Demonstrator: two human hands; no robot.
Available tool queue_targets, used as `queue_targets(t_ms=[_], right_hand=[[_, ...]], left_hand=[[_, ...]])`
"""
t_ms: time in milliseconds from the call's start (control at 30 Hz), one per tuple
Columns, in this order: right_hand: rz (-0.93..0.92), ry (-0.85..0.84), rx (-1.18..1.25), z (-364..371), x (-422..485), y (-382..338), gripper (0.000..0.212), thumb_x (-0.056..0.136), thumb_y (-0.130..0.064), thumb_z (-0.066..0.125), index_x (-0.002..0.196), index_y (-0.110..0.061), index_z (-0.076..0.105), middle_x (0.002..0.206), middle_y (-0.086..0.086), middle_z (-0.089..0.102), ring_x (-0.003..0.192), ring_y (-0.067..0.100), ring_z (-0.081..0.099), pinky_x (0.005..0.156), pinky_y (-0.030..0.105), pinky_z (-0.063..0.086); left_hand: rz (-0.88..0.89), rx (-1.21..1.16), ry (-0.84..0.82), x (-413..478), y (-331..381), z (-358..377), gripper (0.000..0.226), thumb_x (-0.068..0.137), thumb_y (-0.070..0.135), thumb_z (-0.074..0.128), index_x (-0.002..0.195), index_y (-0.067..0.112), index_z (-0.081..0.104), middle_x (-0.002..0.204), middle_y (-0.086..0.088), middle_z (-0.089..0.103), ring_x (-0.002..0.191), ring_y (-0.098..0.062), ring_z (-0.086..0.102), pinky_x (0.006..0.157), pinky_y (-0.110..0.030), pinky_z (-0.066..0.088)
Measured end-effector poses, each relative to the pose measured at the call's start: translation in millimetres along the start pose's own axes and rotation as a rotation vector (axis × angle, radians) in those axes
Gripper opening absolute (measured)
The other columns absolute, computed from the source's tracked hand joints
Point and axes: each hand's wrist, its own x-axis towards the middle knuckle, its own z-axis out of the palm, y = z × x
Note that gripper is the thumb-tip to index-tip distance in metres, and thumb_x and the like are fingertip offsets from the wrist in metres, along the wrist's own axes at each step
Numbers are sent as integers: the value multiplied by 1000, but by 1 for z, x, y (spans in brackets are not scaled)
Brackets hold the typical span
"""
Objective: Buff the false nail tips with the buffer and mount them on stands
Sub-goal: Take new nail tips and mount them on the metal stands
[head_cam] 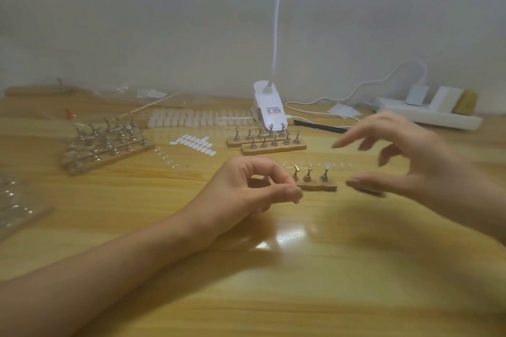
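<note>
My left hand (254, 189) rests on the wooden table (273, 282) with its fingers curled. Thumb and forefinger pinch a small pale false nail tip (297, 201) that barely shows. Just behind those fingertips lies a short wooden stand strip (317, 186) with several metal pegs; one peg carries a pale tip (326, 167). My right hand (416, 161) hovers blurred to the right of the strip, fingers spread and holding nothing. A black strip (320, 126), possibly the buffer, lies farther back near the lamp.
Two more peg strips (269, 146) sit behind the near one. A heap of stands (106, 145) lies at the left. A row of white nail tips (200, 119), a sheet of adhesive tabs (194, 143), a clip lamp (269, 109) and a power strip (427, 116) line the back.
</note>
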Motion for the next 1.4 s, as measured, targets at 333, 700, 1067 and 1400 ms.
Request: queue_targets(t_ms=[333,700,1067,1400], right_hand=[[95,-134,-80,-7,8,-10,29,69,-42,82,91,-40,64,87,-17,67,82,1,64,62,15,49],[259,-352,231,-7,4,-5,23,73,-50,75,87,-32,71,98,-12,72,87,5,70,66,27,59],[422,-296,1053,60,-2,-16,31,72,-12,86,97,-14,69,93,11,72,80,20,73,59,22,57],[336,-120,1101,63,-6,-18,26,77,-23,82,91,-8,66,89,17,73,81,24,73,71,30,60]], left_hand=[[6,-14,42,-2,1,0,13,81,32,73,75,23,66,75,3,62,54,-8,38,50,-14,32],[-7,-5,74,-2,5,3,19,83,30,65,76,14,59,58,19,58,48,1,39,47,-5,31],[151,221,14,1,-5,2,11,84,25,72,77,20,66,83,8,59,65,-18,49,67,-19,41],[253,273,55,0,-3,4,9,85,25,69,78,22,64,85,11,58,70,-7,53,63,-16,41]])
